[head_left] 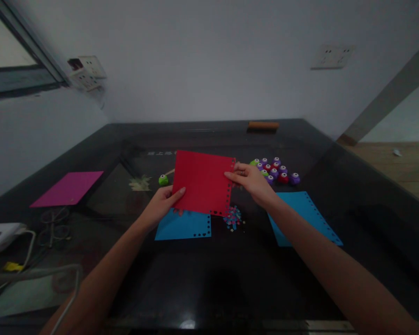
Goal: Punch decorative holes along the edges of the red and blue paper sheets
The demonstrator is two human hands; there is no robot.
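Observation:
I hold a red paper sheet [202, 181] above the dark table [230, 279], with small holes punched along its right and lower edges. My left hand [162, 204] grips its lower left corner. My right hand [249, 179] pinches its right edge. Under the red sheet lies a blue sheet [183, 225] with punched holes along its bottom edge. A small heap of red and blue paper bits [233, 217] sits just right of it.
A second blue sheet [302, 216] lies at the right under my right forearm. Several small purple, red and green punches [275, 170] cluster behind my right hand; one green punch [163, 179] stands left. A magenta sheet [68, 187] and glasses [52, 225] lie at far left.

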